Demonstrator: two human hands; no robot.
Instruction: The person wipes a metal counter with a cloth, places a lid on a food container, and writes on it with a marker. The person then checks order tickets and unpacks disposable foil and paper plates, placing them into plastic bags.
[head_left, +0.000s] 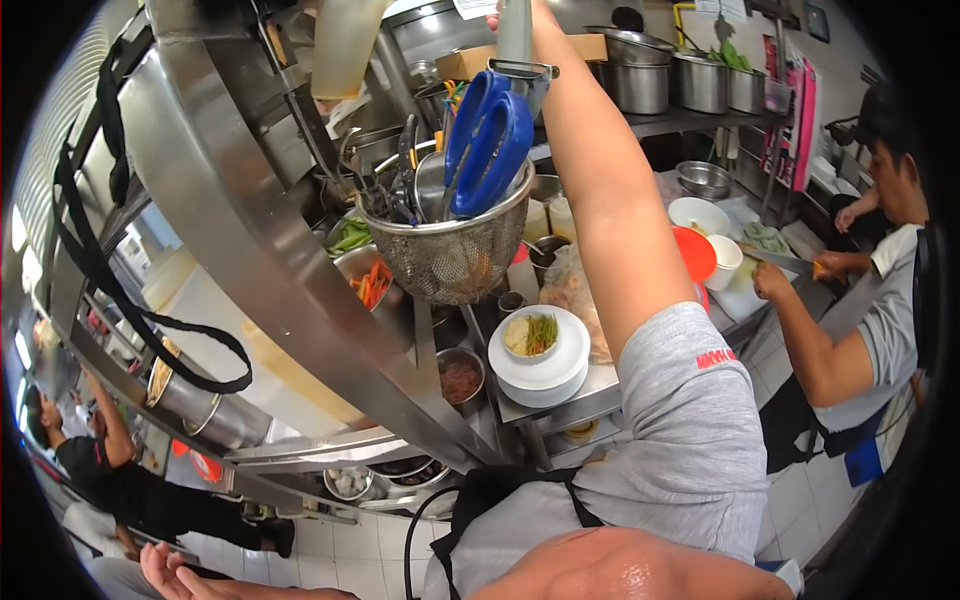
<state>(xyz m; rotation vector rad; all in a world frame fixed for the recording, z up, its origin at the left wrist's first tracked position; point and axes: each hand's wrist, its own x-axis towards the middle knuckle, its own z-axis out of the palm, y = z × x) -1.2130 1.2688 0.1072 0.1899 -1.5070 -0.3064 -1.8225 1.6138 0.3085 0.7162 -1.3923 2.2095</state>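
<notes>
My right arm reaches up past the middle to the top edge. Only a bit of fingertip of my right hand (492, 21) shows, beside the grey handle of a peeler (515, 38); whether it touches the peeler is hidden. Below sits a mesh strainer basket (448, 255) holding blue-handled scissors (490, 145) and other metal tools. At the lower left edge my left hand (172, 572) appears partly, its fingers loosely apart and nothing visible in them. A small bowl of cut green stalks and pale pieces (531, 334) rests on stacked white plates (540, 375).
A metal post (235, 200) and a hanging black strap (175, 325) stand at left. Pots (638, 88) line the back shelf. One co-worker (850, 320) holds a knife (785, 262) at right; another person (130, 480) stands far left. Containers of carrot strips (372, 284) and minced meat (460, 380) are below.
</notes>
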